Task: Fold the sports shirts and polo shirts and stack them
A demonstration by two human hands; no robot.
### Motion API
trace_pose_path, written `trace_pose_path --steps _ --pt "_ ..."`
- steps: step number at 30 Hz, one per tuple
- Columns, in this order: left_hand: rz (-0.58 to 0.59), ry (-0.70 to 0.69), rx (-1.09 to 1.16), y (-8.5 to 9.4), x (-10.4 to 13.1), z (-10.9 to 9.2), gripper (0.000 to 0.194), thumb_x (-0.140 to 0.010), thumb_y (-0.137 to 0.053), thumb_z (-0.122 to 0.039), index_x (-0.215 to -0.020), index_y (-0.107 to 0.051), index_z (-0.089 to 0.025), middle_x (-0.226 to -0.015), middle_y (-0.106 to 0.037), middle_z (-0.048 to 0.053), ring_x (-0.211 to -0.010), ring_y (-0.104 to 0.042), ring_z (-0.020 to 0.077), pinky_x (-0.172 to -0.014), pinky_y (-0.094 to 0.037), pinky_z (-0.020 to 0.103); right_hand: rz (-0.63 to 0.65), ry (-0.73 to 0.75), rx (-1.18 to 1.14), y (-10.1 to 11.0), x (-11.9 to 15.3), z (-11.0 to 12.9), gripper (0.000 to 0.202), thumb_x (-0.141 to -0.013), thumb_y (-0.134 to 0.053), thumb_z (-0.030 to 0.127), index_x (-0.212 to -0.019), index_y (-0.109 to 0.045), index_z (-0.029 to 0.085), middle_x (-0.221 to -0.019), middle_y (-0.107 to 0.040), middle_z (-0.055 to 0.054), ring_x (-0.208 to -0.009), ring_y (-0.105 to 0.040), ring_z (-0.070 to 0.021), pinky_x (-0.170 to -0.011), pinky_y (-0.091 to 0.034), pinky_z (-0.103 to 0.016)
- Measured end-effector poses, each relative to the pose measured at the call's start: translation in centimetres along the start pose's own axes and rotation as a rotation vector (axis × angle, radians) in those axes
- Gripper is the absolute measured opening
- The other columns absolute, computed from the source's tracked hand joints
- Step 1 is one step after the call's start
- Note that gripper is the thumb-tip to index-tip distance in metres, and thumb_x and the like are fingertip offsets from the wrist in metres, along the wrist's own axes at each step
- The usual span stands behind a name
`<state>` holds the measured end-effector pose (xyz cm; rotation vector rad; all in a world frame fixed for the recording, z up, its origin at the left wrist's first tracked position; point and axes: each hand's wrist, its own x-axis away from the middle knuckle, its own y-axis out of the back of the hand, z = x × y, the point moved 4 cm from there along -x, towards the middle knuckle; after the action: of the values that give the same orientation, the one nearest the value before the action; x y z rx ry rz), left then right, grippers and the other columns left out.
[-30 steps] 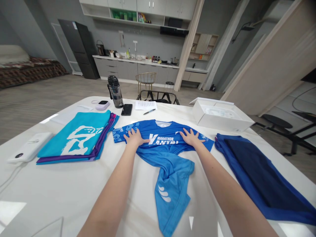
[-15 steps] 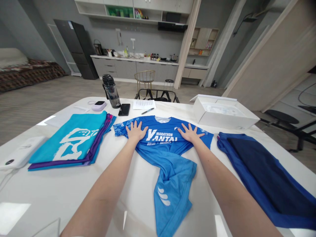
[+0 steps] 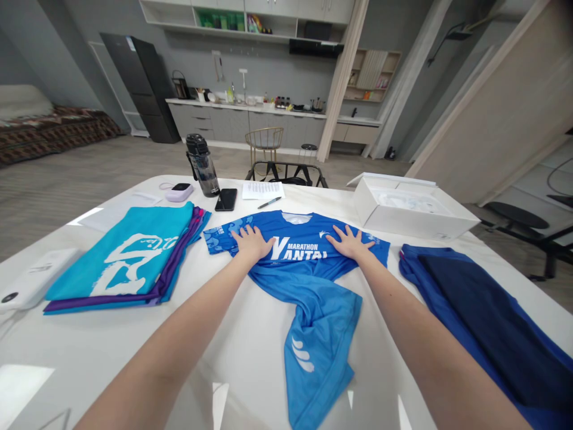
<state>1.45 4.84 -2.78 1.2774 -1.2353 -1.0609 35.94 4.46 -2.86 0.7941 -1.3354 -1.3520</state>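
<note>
A blue T-shirt (image 3: 298, 286) with white lettering lies face up in front of me, its collar toward the far side of the table. The shoulders and sleeves are spread out, while the lower part is twisted and bunched toward me. My left hand (image 3: 253, 245) rests flat on the chest near the left sleeve, fingers spread. Flat on the other side of the chest, by the small white logo, lies my right hand (image 3: 350, 243), its fingers also apart. Neither hand grips the cloth.
Folded turquoise and purple shirts (image 3: 129, 251) lie left, beside a white device (image 3: 38, 278). Dark blue folded clothes (image 3: 478, 322) lie right, below an open white box (image 3: 412, 209). Behind the shirt are a water bottle (image 3: 203, 167), phone (image 3: 226, 199), pen (image 3: 269, 202) and paper (image 3: 263, 190).
My left hand has slid slightly right and toward me on the shirt, and a fold now covers more of the lower lettering. The view has shifted a little.
</note>
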Motion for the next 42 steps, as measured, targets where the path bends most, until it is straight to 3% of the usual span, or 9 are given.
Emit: trace_pose_path --steps 4,6,10,15,23,27,31,34,42 --pt "-0.055 -0.311 0.051 0.6 -2.3 -3.5 0.074 -0.099 -0.030 -0.051 -0.158 -0.026 -0.007 -0.166 -0.024 0.018 -0.154 -0.019 0.0323 -0.124 -0.009 0.053 -0.144 0.201 -0.015 1.1 -0.7 4.2 0.071 -0.100 -0.020 0.067 -0.158 -0.033 0.028 -0.168 -0.019 -0.008 -0.154 -0.010 -0.0372 -0.116 -0.009 -0.072" --pt "-0.011 -0.383 0.084 0.0 -3.8 -5.0 0.067 -0.101 -0.025 -0.045 -0.158 -0.029 -0.010 -0.165 -0.027 0.015 -0.153 -0.021 0.0278 -0.124 -0.013 0.050 -0.111 0.316 -0.033 0.7 -1.2 6.8 0.069 -0.103 -0.017 0.060 -0.158 -0.032 0.021 -0.167 -0.020 -0.010 -0.154 -0.013 -0.0306 -0.119 -0.013 -0.065" --pt "0.035 -0.404 0.124 -1.5 -6.0 -6.4 0.064 -0.102 -0.022 -0.050 -0.157 -0.034 -0.020 -0.166 -0.026 0.008 -0.154 -0.020 0.0263 -0.124 -0.013 0.054 -0.010 0.314 0.000 -1.2 -2.2 9.6 0.066 -0.103 -0.016 0.059 -0.159 -0.030 0.028 -0.168 -0.019 -0.005 -0.154 -0.014 -0.0293 -0.118 -0.010 -0.069" --pt "0.008 -0.336 0.127 -2.0 -7.7 -6.6 0.062 -0.099 -0.021 -0.057 -0.155 -0.037 -0.037 -0.168 -0.023 0.000 -0.155 -0.017 0.0321 -0.120 -0.007 0.068 -0.035 0.254 0.039 -2.1 -3.3 9.8 0.065 -0.098 -0.014 0.072 -0.157 -0.026 0.047 -0.169 -0.013 0.004 -0.154 -0.007 -0.0361 -0.112 -0.002 -0.078" --pt "-0.043 -0.308 0.149 -2.0 -9.9 -7.4 0.058 -0.099 -0.026 -0.056 -0.153 -0.040 -0.041 -0.166 -0.028 0.001 -0.153 -0.016 0.0387 -0.113 -0.002 0.078 -0.066 0.253 0.041 -1.5 -5.8 10.1 0.067 -0.095 -0.016 0.076 -0.155 -0.029 0.050 -0.169 -0.017 0.004 -0.153 -0.008 -0.0416 -0.109 -0.003 -0.082" --pt "-0.245 -0.480 0.153 -1.1 -8.8 -8.0 0.046 -0.101 -0.032 -0.037 -0.133 -0.063 -0.027 -0.152 -0.051 0.006 -0.142 -0.040 0.0297 -0.122 -0.010 0.064 -0.179 0.318 0.003 -1.4 -5.6 10.1 0.064 -0.098 -0.023 0.072 -0.149 -0.045 0.040 -0.167 -0.023 -0.001 -0.152 -0.013 -0.0373 -0.112 -0.008 -0.078" --pt "-0.305 -0.542 0.153 -0.7 -7.8 -7.9 0.040 -0.100 -0.037 -0.031 -0.115 -0.072 -0.019 -0.125 -0.069 0.010 -0.120 -0.057 0.0260 -0.111 -0.039 0.045 -0.219 0.423 -0.025 -1.4 -4.9 10.0 0.060 -0.102 -0.024 0.064 -0.142 -0.052 0.030 -0.159 -0.040 -0.007 -0.147 -0.029 -0.0291 -0.117 -0.012 -0.070" --pt "-0.294 -0.548 0.141 -0.9 -7.6 -7.5 0.040 -0.100 -0.037 -0.032 -0.121 -0.069 -0.020 -0.129 -0.067 0.009 -0.120 -0.057 0.0268 -0.106 -0.043 0.043 -0.201 0.428 -0.019 -1.3 -4.5 9.7 0.060 -0.102 -0.022 0.064 -0.145 -0.050 0.032 -0.158 -0.042 -0.005 -0.147 -0.030 -0.0293 -0.117 -0.012 -0.070" --pt "-0.152 -0.500 0.089 -1.9 -8.2 -6.8 0.050 -0.102 -0.032 -0.040 -0.147 -0.051 -0.029 -0.157 -0.044 0.005 -0.144 -0.037 0.0306 -0.119 -0.028 0.048 -0.102 0.337 0.071 -1.1 -4.3 9.8 0.070 -0.095 -0.017 0.077 -0.157 -0.027 0.046 -0.164 -0.029 -0.001 -0.151 -0.016 -0.0391 -0.111 -0.012 -0.079"
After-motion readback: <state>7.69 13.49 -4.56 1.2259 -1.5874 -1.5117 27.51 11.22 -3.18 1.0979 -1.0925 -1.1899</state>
